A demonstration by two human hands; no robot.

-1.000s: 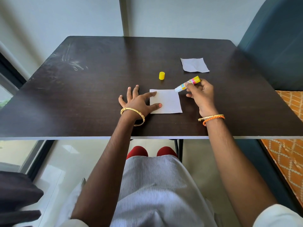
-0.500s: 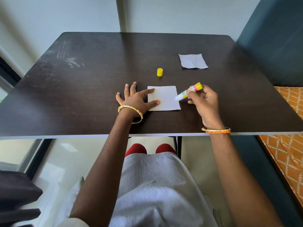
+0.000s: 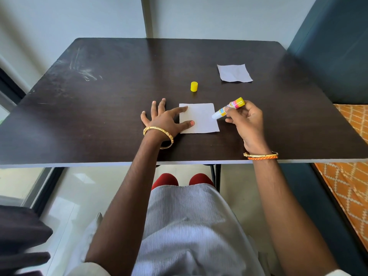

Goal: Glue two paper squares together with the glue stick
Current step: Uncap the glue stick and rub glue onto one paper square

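A white paper square (image 3: 201, 118) lies flat near the front of the dark table (image 3: 111, 108). My left hand (image 3: 165, 120) is spread flat, with forefinger and thumb pressing the square's left edge. My right hand (image 3: 246, 121) grips an uncapped glue stick (image 3: 228, 108), tilted down to the left. Its white tip touches the square's right edge. The yellow cap (image 3: 194, 87) stands on the table just beyond the square. A second paper square (image 3: 234, 73), slightly creased, lies further back to the right.
A dark teal chair back (image 3: 334, 56) stands close to the table's right side, with an orange patterned cushion (image 3: 350, 156) below it. The table's front edge (image 3: 79, 164) runs just under my wrists. A wall is behind the table.
My right hand has drawn the glue stick's tip down along the square's right edge, from near the top corner to about halfway. The left hand has kept the paper pinned.
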